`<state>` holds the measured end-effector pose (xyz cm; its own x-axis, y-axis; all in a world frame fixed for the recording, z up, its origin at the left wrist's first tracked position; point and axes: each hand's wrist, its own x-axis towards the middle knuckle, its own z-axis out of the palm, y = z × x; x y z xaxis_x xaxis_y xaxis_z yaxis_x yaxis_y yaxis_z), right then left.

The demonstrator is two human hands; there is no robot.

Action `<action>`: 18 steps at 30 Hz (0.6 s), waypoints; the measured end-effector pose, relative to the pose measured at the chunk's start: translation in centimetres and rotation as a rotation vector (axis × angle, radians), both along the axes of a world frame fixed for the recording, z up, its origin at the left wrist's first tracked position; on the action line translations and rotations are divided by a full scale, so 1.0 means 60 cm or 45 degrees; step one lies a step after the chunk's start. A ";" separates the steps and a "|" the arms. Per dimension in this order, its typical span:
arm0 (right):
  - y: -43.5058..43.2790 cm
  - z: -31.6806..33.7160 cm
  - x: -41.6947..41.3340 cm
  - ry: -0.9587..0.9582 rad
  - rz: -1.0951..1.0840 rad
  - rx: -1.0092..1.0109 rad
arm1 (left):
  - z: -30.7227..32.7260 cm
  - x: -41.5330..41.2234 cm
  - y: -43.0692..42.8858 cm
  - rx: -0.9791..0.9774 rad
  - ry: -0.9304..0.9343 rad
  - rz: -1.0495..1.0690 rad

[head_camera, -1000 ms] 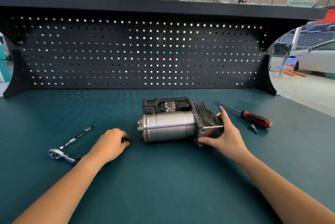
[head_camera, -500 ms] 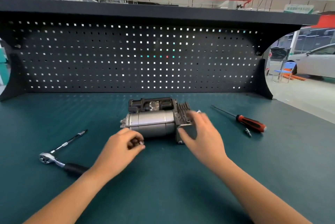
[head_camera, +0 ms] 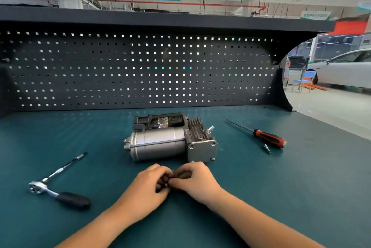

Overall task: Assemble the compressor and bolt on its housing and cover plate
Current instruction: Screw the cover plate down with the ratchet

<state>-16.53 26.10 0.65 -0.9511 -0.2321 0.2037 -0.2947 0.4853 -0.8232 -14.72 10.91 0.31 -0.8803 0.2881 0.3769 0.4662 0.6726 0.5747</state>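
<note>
My left grip (head_camera: 146, 187) and right grip (head_camera: 196, 183) are brought together low over the dark teal table (head_camera: 281, 187), fingertips meeting. Both are curled and clamped on one small dark piece with a bright glint (head_camera: 166, 184). Most of it is hidden by my fingers, so I cannot tell what it is. Neither grip touches the compressor.

The silver cylindrical metal compressor (head_camera: 160, 143) lies on its side on the table just beyond my knuckles, near but apart from them. Its round body runs left to right. A black plastic block (head_camera: 158, 120) sits along its far side, and a grey finned metal head (head_camera: 197, 129) is at its right end. A square grey metal cover plate (head_camera: 202, 148) on that end faces me, with bolt heads showing at its corners.

Well to my left lies a chrome ratchet wrench with a black handle (head_camera: 58, 192), a thin bar running from its head away from me. Well to my right lies a long screwdriver with a red and black handle (head_camera: 269, 138), and just beside the handle a small silver metal bit (head_camera: 266, 148). A black perforated pegboard (head_camera: 140, 71) stands upright along the table's far edge.
</note>
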 end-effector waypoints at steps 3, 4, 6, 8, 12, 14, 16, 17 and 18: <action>0.003 0.003 -0.002 0.182 -0.034 0.192 | 0.001 -0.002 -0.003 -0.032 -0.003 -0.022; 0.005 0.005 -0.003 0.227 -0.026 0.265 | -0.001 -0.003 -0.004 -0.065 0.016 -0.018; 0.012 0.009 -0.005 0.274 -0.021 0.405 | -0.003 -0.003 -0.007 -0.171 0.067 0.000; 0.022 0.015 -0.007 0.344 -0.059 0.448 | -0.003 -0.002 -0.013 -0.256 0.087 0.003; 0.050 0.036 -0.016 0.517 -0.314 0.036 | 0.004 0.001 -0.023 -0.343 0.003 -0.051; 0.065 0.037 -0.024 0.474 -0.380 -0.108 | 0.006 0.002 -0.026 -0.353 -0.026 -0.064; 0.072 0.031 -0.030 0.425 -0.387 -0.137 | 0.006 0.003 -0.028 -0.373 -0.017 -0.042; 0.071 0.028 -0.033 0.421 -0.396 -0.144 | 0.005 0.002 -0.029 -0.392 -0.007 -0.019; 0.070 0.024 -0.035 0.428 -0.407 -0.154 | 0.005 0.002 -0.030 -0.421 0.005 0.016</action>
